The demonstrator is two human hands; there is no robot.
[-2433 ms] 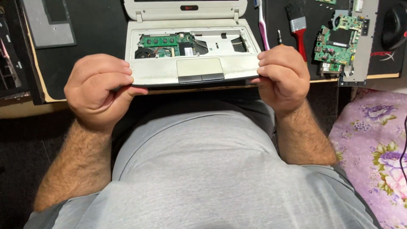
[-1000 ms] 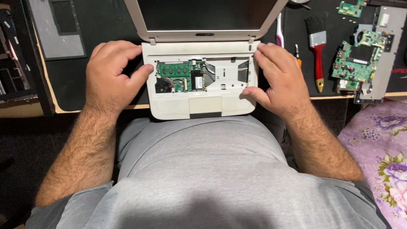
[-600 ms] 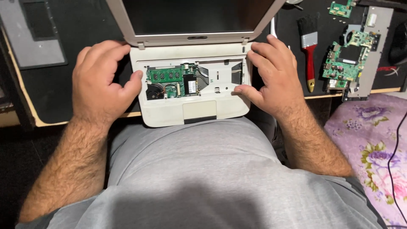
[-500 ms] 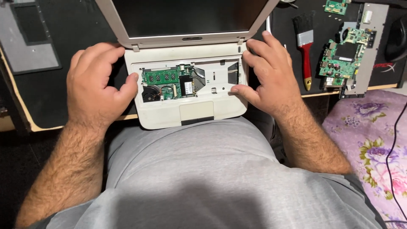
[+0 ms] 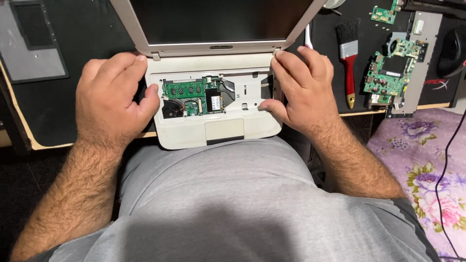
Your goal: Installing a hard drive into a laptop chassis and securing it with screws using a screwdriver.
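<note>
Laptop [image 5: 213, 121], keyboard off, board bare, at tabletop [image 5: 73, 116] edge: left hand [image 5: 109, 99] and right hand [image 5: 303, 90] each clamped on a base side; best held level, thumbs clear of the board.

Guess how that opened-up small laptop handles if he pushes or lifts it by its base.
The laptop probably stays stiff: its base is a rigid pale shell gripped by the left hand and right hand. Likely tips backward, since the screen stands open. Fragile, probably: the green circuit board lies exposed.
</note>
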